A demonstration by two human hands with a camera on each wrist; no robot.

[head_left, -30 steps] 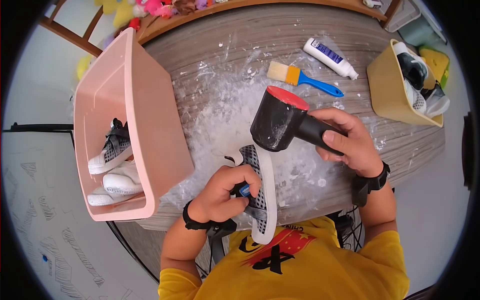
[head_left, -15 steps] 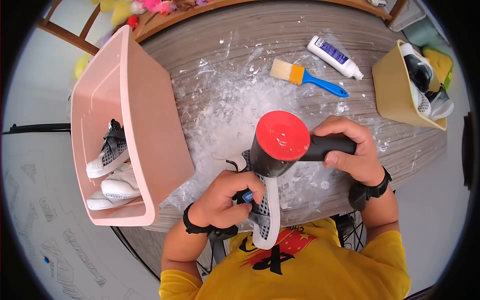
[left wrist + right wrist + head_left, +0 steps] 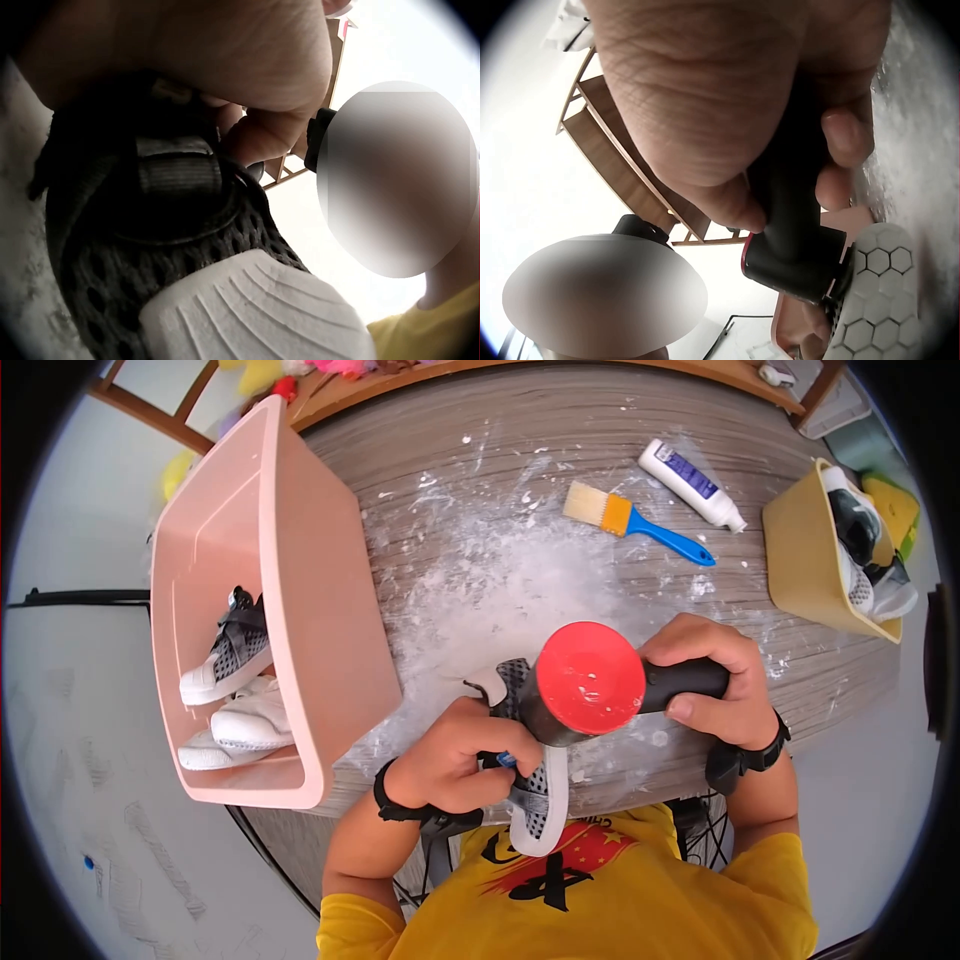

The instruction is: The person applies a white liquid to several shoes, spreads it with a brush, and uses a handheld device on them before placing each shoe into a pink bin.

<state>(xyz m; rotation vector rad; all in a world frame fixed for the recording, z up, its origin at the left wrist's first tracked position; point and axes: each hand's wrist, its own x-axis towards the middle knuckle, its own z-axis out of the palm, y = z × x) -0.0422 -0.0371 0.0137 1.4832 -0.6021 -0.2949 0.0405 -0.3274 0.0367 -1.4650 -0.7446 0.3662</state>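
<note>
My left hand [image 3: 460,755] grips a black mesh shoe [image 3: 543,800] at its opening, its white sole edge turned to the right. A grey strap and white toe [image 3: 255,315] show in the left wrist view. My right hand [image 3: 730,680] holds the handle of a black hammer-shaped tool [image 3: 562,732] with a red round end [image 3: 590,675] facing up. The tool's head covers the middle of the shoe in the head view. In the right wrist view, the head [image 3: 795,262] is right beside the shoe, whose sole [image 3: 874,300] has a hexagon pattern.
A pink bin [image 3: 335,590] on its side at left holds several shoes [image 3: 245,725]. Beyond the hands lie a blue-handled paintbrush [image 3: 640,525] and a white bottle [image 3: 690,485]. A yellow bin [image 3: 805,550] with shoes stands at right. White powder covers the tabletop [image 3: 480,580].
The right hand has brought the tool down over the shoe and tilted it so the red end faces up. The left hand keeps its grip on the shoe.
</note>
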